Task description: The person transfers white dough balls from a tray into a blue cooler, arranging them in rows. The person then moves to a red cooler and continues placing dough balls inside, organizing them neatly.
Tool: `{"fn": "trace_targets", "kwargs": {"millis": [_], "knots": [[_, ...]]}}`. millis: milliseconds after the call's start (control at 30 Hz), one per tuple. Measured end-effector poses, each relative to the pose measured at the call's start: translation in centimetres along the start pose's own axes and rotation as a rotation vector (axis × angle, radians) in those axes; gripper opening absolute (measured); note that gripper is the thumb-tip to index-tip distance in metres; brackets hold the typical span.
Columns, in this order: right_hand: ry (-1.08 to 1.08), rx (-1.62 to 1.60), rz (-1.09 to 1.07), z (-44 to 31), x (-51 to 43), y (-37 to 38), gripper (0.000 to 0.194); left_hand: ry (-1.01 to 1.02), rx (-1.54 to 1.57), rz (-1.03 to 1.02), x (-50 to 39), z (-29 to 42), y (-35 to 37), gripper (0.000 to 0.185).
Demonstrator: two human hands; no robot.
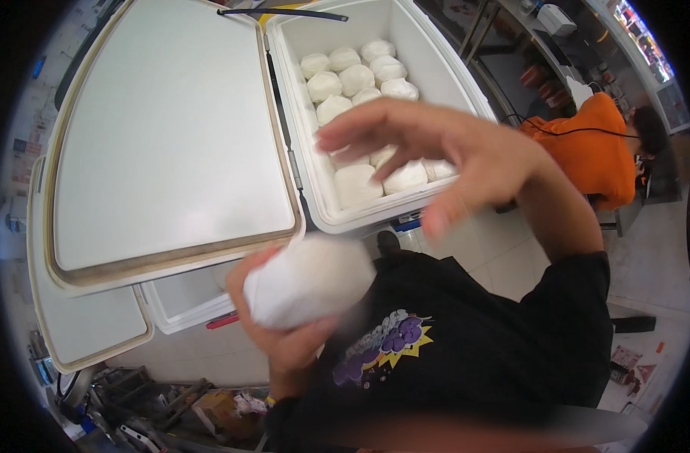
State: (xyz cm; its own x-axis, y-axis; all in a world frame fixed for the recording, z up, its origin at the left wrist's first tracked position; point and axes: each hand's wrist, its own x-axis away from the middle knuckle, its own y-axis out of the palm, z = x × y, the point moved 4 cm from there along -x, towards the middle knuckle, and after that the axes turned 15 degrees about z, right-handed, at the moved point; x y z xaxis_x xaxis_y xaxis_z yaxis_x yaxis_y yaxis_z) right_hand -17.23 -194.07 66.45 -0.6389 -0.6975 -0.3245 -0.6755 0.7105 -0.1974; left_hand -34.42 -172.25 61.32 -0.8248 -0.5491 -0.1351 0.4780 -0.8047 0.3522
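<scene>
In my left hand [283,337] is a white, faceted ball [316,280], which looks like a trimmed young coconut in thin wrap. I hold it close to my body, in front of the freezer lid's near edge. My right hand [469,147] hangs over the near half of the chest freezer [322,212], fingers spread and blurred by motion, with nothing in it. Beneath and beyond it, several similar white trimmed coconuts [359,184] sit in rows inside the freezer; the hand hides some of them.
The freezer's white lid [169,136] stands raised on the left. Below it is a second white freezer [189,294] with its own lid [96,325]. A person in an orange shirt [583,153] is at a counter on the right. A cardboard box [215,410] lies at lower left.
</scene>
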Motion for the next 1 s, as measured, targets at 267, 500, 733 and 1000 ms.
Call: {"fn": "trace_targets", "kwargs": {"millis": [267, 500, 733, 1000], "knots": [[0.265, 0.036, 0.233, -0.4, 1.0, -3.1, 0.069, 0.162, -0.260, -0.396, -3.1, -1.0, 10.4, 0.107], [0.539, 1.038, -0.292, 10.1, 0.8, -9.8, 0.054, -0.145, -0.286, -0.780, -1.4, 0.2, 5.0, 0.107], [0.672, 1.223, -0.688, 17.4, 1.6, -8.9, 0.032, 0.006, -0.137, -0.699, -1.0, 0.7, -3.1, 0.102], [0.644, 1.315, -0.613, 12.9, 0.6, -7.1, 0.029, 0.057, 0.038, -0.364, 1.1, 0.8, -13.4, 0.093]]}}
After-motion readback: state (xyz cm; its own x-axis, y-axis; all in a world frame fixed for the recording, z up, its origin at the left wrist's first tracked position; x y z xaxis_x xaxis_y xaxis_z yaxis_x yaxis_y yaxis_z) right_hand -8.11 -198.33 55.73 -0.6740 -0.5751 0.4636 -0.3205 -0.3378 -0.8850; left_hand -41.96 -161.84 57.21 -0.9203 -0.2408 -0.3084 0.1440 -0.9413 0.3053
